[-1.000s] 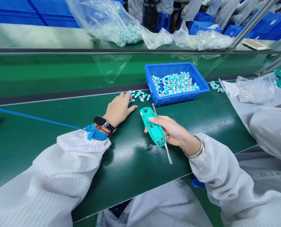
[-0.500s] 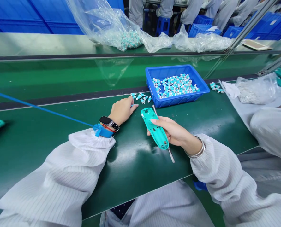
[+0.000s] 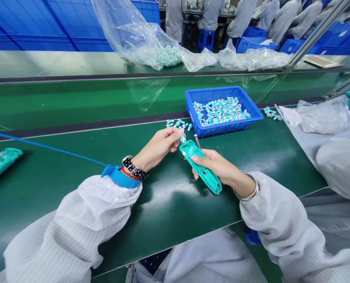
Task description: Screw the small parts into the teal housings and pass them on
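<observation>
Between the thumb and fingers of my left hand (image 3: 163, 145) is a small turquoise and white part (image 3: 183, 138), held at the upper end of a turquoise plastic housing (image 3: 203, 167). My right hand (image 3: 218, 167) is closed around that housing, thumb on top of its hollow inner side. A thin metal tool (image 3: 196, 140) sticks out beyond the housing from the same right hand; most of it is hidden. Several more turquoise and white parts (image 3: 177, 123) lie loose just past my left hand, beside a blue bin (image 3: 225, 127) holding many of the same kind.
Another turquoise housing (image 3: 2, 163) lies at the far left. A blue cord (image 3: 51, 148) runs leftward from my left wrist. At the right are a clear bag of small parts (image 3: 321, 118) and a person's sleeve (image 3: 340, 165). Plastic bags (image 3: 151, 47) rest on the ledge behind.
My left hand has picked up a small part from the loose ones and brought it to the housing's upper end. The housing has shifted slightly right and down in view and tilted.
</observation>
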`<action>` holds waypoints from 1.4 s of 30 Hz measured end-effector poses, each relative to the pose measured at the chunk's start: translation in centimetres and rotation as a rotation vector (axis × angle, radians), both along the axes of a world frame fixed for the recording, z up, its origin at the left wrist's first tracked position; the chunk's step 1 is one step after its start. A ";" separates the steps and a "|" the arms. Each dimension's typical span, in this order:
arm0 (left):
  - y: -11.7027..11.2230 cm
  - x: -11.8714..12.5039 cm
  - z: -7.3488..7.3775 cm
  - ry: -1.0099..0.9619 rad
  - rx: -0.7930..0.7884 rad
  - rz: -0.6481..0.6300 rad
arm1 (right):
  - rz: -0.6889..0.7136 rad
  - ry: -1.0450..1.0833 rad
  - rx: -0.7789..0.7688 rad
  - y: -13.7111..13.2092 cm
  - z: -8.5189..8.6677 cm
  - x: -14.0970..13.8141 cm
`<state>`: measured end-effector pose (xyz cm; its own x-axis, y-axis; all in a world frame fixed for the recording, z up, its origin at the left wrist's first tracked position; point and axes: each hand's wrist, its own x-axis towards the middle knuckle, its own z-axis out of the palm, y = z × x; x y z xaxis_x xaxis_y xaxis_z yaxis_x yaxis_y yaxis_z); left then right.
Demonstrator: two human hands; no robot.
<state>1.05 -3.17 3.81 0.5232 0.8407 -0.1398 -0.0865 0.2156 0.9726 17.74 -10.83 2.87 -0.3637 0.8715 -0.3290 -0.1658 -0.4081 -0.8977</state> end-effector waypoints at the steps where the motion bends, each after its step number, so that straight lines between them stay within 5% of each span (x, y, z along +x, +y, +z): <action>1: 0.0 0.0 0.2 0.007 -0.019 -0.007 | -0.002 -0.003 0.006 0.0 0.0 0.0; 6: -0.2 -0.2 0.7 0.036 -0.138 -0.049 | -0.005 -0.013 0.024 0.0 -0.1 0.2; 13: -0.3 -0.5 0.6 0.036 -0.091 -0.139 | 0.007 -0.052 0.040 -0.2 0.5 0.5; 26: -0.9 0.2 -0.4 -0.074 -0.040 -0.073 | 0.043 -0.066 0.036 0.0 0.6 0.8; 32: -2.2 0.7 -0.7 -0.135 -0.016 0.067 | 0.048 -0.025 0.016 0.1 0.4 0.7; 42: -2.5 0.8 -1.8 -0.118 -0.149 -0.025 | 0.067 -0.072 -0.093 0.5 0.0 0.3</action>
<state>1.86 -5.67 2.02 0.5636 0.8019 -0.1983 -0.1915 0.3603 0.9130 18.04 -10.36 2.85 -0.3928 0.8103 -0.4349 -0.0716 -0.4985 -0.8640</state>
